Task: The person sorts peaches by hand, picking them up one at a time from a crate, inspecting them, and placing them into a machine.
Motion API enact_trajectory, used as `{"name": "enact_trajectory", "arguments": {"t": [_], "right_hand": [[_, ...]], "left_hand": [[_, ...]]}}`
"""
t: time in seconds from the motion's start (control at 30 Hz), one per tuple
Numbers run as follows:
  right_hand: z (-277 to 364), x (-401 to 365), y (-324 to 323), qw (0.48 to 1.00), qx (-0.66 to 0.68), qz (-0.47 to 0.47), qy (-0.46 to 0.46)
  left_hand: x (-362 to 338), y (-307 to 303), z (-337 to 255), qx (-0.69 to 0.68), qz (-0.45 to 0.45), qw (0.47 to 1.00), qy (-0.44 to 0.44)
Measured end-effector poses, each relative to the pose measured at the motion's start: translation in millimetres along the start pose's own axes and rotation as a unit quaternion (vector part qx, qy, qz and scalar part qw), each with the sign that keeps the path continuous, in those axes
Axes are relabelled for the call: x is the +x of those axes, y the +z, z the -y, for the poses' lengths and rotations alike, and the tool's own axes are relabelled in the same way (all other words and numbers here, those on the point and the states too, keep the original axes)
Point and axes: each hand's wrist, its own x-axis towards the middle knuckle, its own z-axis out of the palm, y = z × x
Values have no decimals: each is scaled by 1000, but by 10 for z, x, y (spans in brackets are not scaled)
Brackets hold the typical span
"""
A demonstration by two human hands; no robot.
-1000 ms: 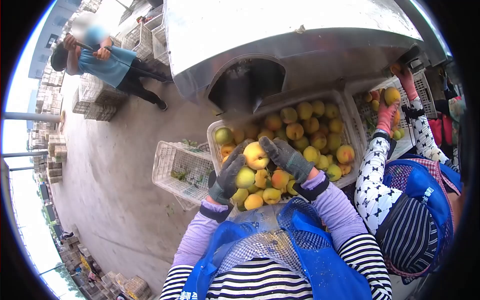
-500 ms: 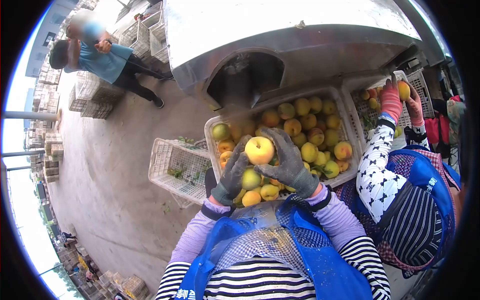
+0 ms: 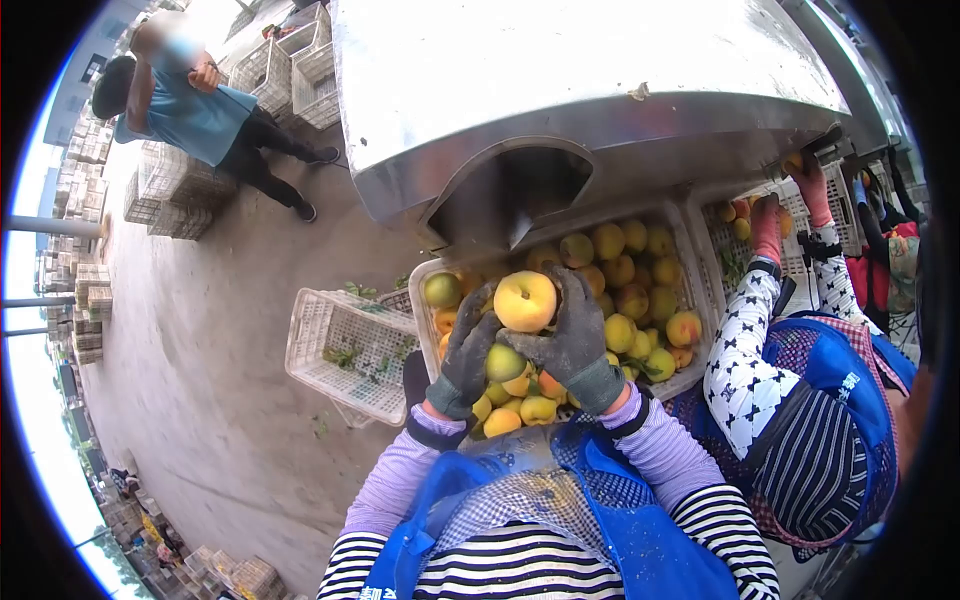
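A large yellow-orange peach (image 3: 525, 301) is held between my two gloved hands, its stem end facing up. My left hand (image 3: 466, 350), in a dark grey glove, closes on it from the left. From the other side my right hand (image 3: 577, 340) wraps it with thumb and fingers. Both hands are over a white plastic crate (image 3: 712, 312) full of yellow, orange and greenish peaches. A greener peach (image 3: 504, 362) shows just below the held one, between my palms.
Beyond the crate stands a metal machine (image 3: 620, 125) with a dark arched opening (image 3: 515, 190). On the left a white crate (image 3: 350, 340) holds some leaves. At right a co-worker (image 3: 790, 400) in pink gloves reaches toward the machine's edge. Another person (image 3: 205, 115) stands far left near stacked crates (image 3: 175, 185).
My hands still hold the large peach, which now shows more squarely from above. The co-worker's hands have moved away from me, up to the machine's edge.
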Motion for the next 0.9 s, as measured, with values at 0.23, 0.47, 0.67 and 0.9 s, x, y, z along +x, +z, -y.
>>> {"name": "enact_trajectory", "arguments": {"t": [0.23,0.47,0.67,0.9], "right_hand": [[4,381,26,974,-202,-49,-89],[-365,1087,501,946,-268,-87,-159],[40,716,95,984,-150,-2,-93],[0,-127,114,987,-134,81,-42]], "left_hand": [[175,-65,-318,-552,-148,740,-354],[31,-245,-268,-747,-184,543,-336],[53,-117,-123,-648,-196,655,-336],[159,52,-551,-638,-187,667,-336]]}}
